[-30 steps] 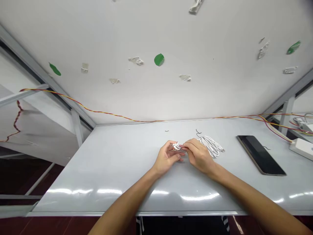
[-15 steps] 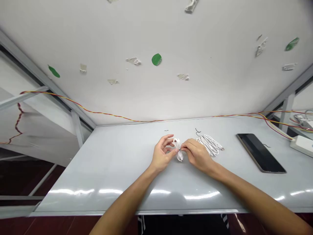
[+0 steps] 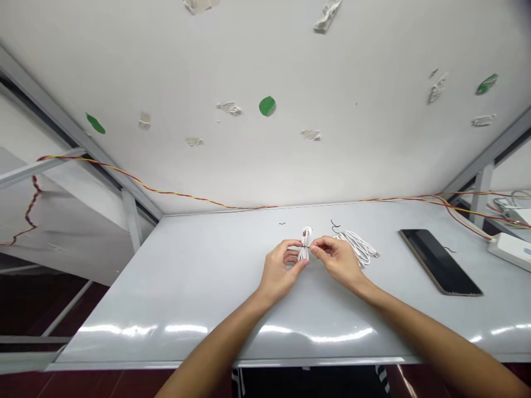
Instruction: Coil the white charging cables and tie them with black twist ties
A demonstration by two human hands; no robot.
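Two hands (image 3: 279, 271) (image 3: 341, 262), two white cable bundles (image 3: 304, 252) (image 3: 360, 247), one phone (image 3: 440, 262)

No text, label, brand, number or sign can be read; the small blue patch (image 3: 527, 251) on the white power strip (image 3: 506, 249) at the right edge may be a marking, but it is too small to tell
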